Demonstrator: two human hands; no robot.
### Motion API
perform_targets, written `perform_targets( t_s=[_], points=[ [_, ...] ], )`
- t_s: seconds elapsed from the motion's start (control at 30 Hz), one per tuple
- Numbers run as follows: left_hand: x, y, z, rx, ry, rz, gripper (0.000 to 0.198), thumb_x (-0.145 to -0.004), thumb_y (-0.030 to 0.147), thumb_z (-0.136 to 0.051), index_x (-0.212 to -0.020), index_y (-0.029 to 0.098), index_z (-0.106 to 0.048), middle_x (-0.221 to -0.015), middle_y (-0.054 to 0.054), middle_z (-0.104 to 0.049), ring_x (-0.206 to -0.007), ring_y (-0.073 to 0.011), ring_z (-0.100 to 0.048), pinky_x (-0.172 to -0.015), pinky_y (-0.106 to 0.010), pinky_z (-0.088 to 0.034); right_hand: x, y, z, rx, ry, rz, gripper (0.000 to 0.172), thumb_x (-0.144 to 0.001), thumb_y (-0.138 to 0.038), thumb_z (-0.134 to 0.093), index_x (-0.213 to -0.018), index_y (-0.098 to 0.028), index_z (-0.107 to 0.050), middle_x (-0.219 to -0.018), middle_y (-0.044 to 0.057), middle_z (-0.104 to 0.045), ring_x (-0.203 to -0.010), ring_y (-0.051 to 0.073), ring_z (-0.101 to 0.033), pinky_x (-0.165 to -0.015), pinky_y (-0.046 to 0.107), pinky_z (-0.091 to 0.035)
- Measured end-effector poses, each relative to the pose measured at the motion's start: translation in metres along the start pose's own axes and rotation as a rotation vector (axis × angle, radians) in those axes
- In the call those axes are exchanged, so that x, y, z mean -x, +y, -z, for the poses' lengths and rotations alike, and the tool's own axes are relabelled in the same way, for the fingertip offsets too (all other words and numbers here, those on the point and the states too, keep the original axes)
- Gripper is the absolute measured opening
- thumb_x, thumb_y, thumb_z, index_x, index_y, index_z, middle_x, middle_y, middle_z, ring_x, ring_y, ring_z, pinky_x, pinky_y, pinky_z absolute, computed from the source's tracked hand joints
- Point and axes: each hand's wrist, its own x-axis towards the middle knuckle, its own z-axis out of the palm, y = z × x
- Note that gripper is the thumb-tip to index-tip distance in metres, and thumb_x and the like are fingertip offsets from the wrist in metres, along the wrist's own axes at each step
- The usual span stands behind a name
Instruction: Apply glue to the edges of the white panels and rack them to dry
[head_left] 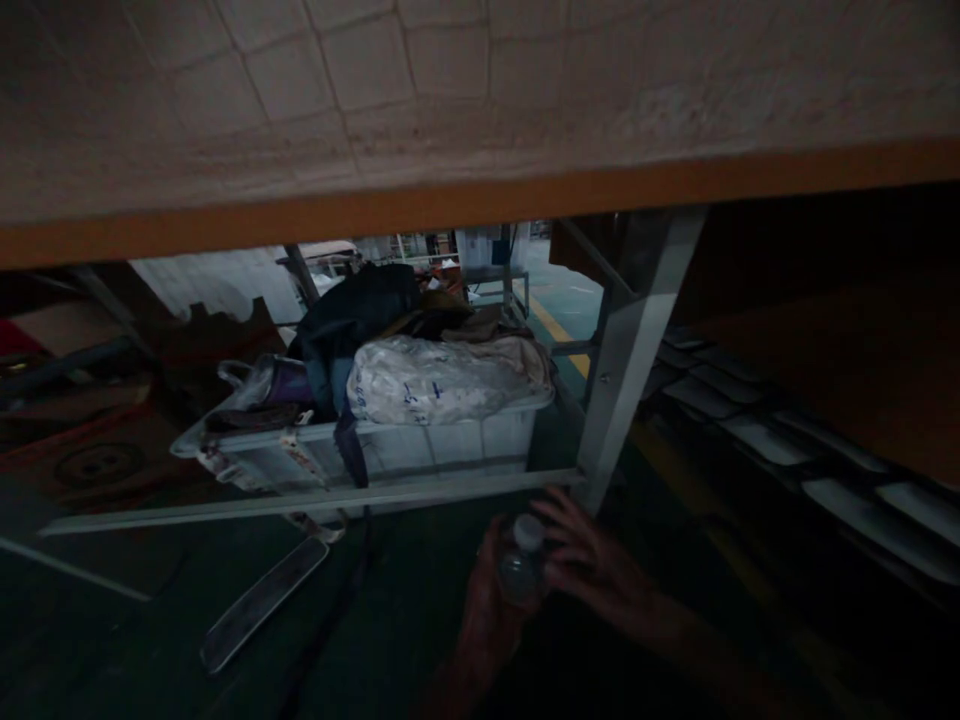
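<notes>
A small clear plastic bottle (519, 575) with a whitish cap (528, 533) stands roughly upright at the lower middle of the view. My left hand (491, 590) is closed around it from the left side. At the bottle's right is my right hand (581, 550), its fingers stretched out and apart beside the cap and upper body. In the dim light I cannot tell whether those fingers touch the bottle. The bottle's lower part is hidden by my left hand and shadow.
Overhead runs a tabletop edge (450, 203), with a metal leg (634, 350) and a crossbar (450, 490) below. Behind the bar sits a white bin (442, 447) piled with bags and cloth. Cardboard boxes (82, 450) stand left; a strip-like object (262, 605) lies on the floor.
</notes>
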Motion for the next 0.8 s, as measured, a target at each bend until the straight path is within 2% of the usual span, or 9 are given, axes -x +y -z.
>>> perform_targets(
  t_s=[0.03, 0.1, 0.17, 0.23, 0.27, 0.47, 0.63, 0.8],
  points=[
    [0.002, 0.002, 0.003, -0.031, -0.001, -0.006, 0.072, -0.063, 0.024, -0.073, -0.128, 0.018, -0.043, -0.118, -0.013, -0.062, -0.110, -0.0273, -0.059, -0.096, -0.042, -0.045, 0.001, -0.010, 0.006, 0.047, 0.043, 0.045, 0.078, -0.077, -0.051, -0.056, -0.141, -0.021, -0.023, -0.139, 0.012, -0.044, -0.114, 0.022, -0.054, -0.089, 0.037, -0.048],
    [0.006, 0.004, 0.007, -0.114, -0.017, -0.044, 0.064, -0.063, 0.021, -0.071, -0.122, 0.018, -0.046, -0.117, -0.013, -0.062, -0.109, -0.0280, -0.058, -0.096, -0.045, -0.044, 0.002, -0.025, 0.016, 0.256, 0.040, 0.099, 0.062, -0.081, -0.047, -0.053, -0.134, -0.019, -0.036, -0.124, 0.013, -0.056, -0.103, 0.022, -0.058, -0.086, 0.038, -0.046],
    [0.009, 0.007, 0.006, -0.181, -0.043, -0.102, 0.061, -0.062, 0.020, -0.070, -0.119, 0.018, -0.047, -0.114, -0.012, -0.064, -0.104, -0.0287, -0.060, -0.090, -0.045, -0.048, 0.002, -0.032, 0.020, 0.434, -0.043, 0.125, 0.039, -0.082, -0.043, -0.055, -0.113, -0.019, -0.055, -0.096, 0.007, -0.065, -0.086, 0.021, -0.060, -0.078, 0.035, -0.044],
    [0.012, 0.012, 0.005, -0.212, -0.069, -0.150, 0.061, -0.063, 0.023, -0.070, -0.119, 0.018, -0.046, -0.112, -0.013, -0.064, -0.101, -0.0287, -0.062, -0.085, -0.044, -0.050, 0.002, -0.034, 0.019, 0.486, -0.126, 0.131, 0.022, -0.080, -0.039, -0.059, -0.093, -0.021, -0.061, -0.079, 0.001, -0.063, -0.074, 0.018, -0.058, -0.067, 0.030, -0.041],
    [0.012, 0.016, 0.005, -0.229, -0.085, -0.166, 0.059, -0.065, 0.025, -0.069, -0.119, 0.018, -0.047, -0.111, -0.013, -0.064, -0.099, -0.0284, -0.062, -0.084, -0.043, -0.050, 0.001, -0.033, 0.018, 0.483, -0.135, 0.130, 0.020, -0.079, -0.039, -0.060, -0.088, -0.021, -0.060, -0.075, -0.001, -0.062, -0.069, 0.016, -0.057, -0.063, 0.027, -0.039],
    [0.014, 0.032, 0.011, -0.262, -0.228, -0.080, 0.060, -0.069, 0.032, -0.069, -0.121, 0.015, -0.047, -0.115, -0.015, -0.061, -0.104, -0.0298, -0.057, -0.089, -0.043, -0.045, -0.002, -0.027, 0.022, 0.479, -0.153, 0.097, 0.025, -0.073, -0.040, -0.068, -0.084, -0.021, -0.056, -0.065, -0.006, -0.054, -0.059, 0.012, -0.051, -0.051, 0.022, -0.029],
    [0.018, 0.038, 0.016, -0.005, -0.391, -0.030, 0.061, -0.069, 0.034, -0.072, -0.121, 0.020, -0.045, -0.120, -0.010, -0.058, -0.112, -0.0258, -0.053, -0.095, -0.037, -0.042, 0.001, -0.038, 0.026, 0.442, -0.265, 0.157, 0.025, -0.081, -0.044, -0.059, -0.081, -0.019, -0.056, -0.065, -0.005, -0.051, -0.058, 0.011, -0.048, -0.050, 0.022, -0.029],
    [0.023, 0.055, 0.024, 0.273, -0.634, 0.048, 0.070, -0.060, 0.040, -0.079, -0.121, 0.022, -0.050, -0.127, -0.009, -0.055, -0.121, -0.0293, -0.046, -0.101, -0.040, -0.038, 0.014, -0.064, 0.037, 0.405, -0.377, 0.227, 0.026, -0.082, -0.043, -0.058, -0.088, -0.018, -0.064, -0.072, -0.002, -0.059, -0.065, 0.014, -0.055, -0.059, 0.024, -0.038]
  ],
)
